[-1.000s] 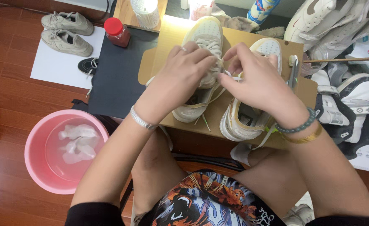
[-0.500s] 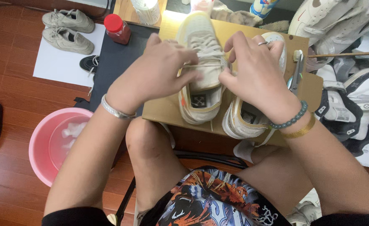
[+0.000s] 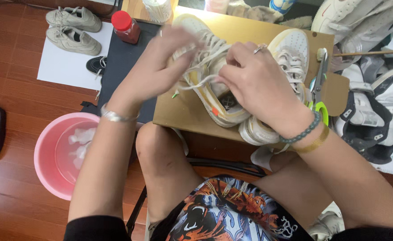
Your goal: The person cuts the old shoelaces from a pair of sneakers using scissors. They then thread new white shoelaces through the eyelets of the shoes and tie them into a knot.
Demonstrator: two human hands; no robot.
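Cream and yellow sneaker [image 3: 207, 71], tilted, lying on a brown cardboard sheet [image 3: 185, 111] across the person's lap, toe pointing away from the person; left hand [image 3: 158, 67] curled over the sneaker's left side, fingers blurred, closed about its white laces [image 3: 205, 56] as far as can be told; right hand [image 3: 254, 82], ring on one finger, fingers bent and pinched on a lace strand at the sneaker's middle; second white sneaker [image 3: 290, 56] just beside the first on the right, partly under the right hand; scissors with green handles [image 3: 320, 89] at the cardboard's right edge; pink basin [image 3: 56, 154] holding water and white cloth on the wooden floor, lower left; red-capped bottle [image 3: 125, 27] on a dark mat; grey pair of shoes [image 3: 73, 29] on white paper, upper left; heap of white and black shoes [image 3: 375, 111] at the right.
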